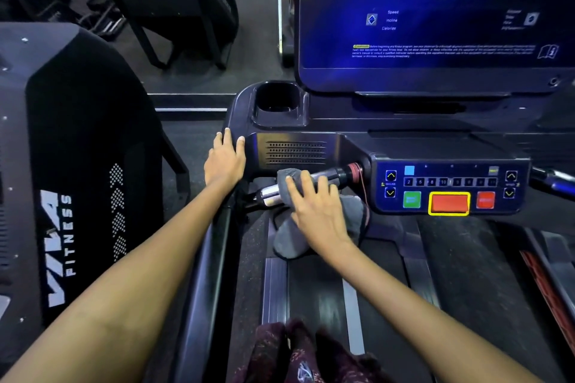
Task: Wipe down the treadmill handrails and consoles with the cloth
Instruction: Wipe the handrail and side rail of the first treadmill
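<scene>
The right hand [314,205] holds the grey cloth [291,236] around the short handrail grip [311,183]. The left hand [224,158] lies flat, fingers straight, on the console's [295,152] left corner. The cup holder [277,98] behind it looks dark inside; contents cannot be told.

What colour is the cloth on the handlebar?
Grey cloth, seen in the head view, draped over the handlebar.

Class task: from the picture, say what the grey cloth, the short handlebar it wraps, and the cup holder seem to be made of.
Grey cloth: soft woven fabric, probably microfibre or terry; it drapes and folds limply, matte.
Short handlebar: shiny metal sensor section, mirror-like highlights; its dark outer part looks like rubber or plastic.
Black cup holder: moulded plastic, semi-gloss, with smooth rounded edges.
</scene>
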Tool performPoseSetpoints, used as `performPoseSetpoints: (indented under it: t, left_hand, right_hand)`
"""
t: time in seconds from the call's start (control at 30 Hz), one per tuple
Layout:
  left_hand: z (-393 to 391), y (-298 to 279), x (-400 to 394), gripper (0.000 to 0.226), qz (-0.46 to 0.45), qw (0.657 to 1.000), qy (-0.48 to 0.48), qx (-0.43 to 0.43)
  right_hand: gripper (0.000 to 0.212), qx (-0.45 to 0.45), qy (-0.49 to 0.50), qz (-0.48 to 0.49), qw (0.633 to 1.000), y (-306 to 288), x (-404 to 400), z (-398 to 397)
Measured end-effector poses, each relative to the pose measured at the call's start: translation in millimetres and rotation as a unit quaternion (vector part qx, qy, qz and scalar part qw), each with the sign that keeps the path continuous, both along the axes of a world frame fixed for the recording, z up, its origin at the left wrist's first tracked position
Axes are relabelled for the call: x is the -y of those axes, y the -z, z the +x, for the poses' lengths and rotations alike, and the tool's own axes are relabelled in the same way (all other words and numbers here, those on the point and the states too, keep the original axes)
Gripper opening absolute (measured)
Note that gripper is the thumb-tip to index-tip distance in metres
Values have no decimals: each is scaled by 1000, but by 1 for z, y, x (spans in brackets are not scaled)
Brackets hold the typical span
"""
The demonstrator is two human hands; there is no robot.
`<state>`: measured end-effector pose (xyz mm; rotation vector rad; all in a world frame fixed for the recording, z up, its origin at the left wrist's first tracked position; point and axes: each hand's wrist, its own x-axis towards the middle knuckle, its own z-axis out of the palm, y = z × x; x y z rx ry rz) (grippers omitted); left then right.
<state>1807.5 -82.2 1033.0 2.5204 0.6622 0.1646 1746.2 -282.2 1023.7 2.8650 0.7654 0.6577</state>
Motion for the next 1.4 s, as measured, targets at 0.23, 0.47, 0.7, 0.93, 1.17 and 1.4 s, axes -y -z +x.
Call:
performPoseSetpoints:
  t: [0.23,0.47,0.7,0.93,1.17,1.4]
  left_hand:
    - [2,2,0,58,7,1000,-2,5]
    - [3,0,1,57,2,1000,-11,3]
    - [2,0,0,55,13,1000,-7,-2]
    - [2,-2,0,55,-7,1000,-11,3]
    - [2,-1,-1,55,-9,1000,-12,0]
    - [1,1,-1,54,-14,1000,-9,9]
  right_hand:
    - [44,-144,-57,42,987,-69,42,35]
    - [35,-8,-260,-39,965,-156,20,83]
    - [24,187,-386,-220,876,-167,-30,119]
    - [34,108,-411,-512,747,-94,-11,149]
    - [15,35,-386,-551,739,-85,-4,155]
    - [29,-59,-307,-582,751,-100,-5,162]
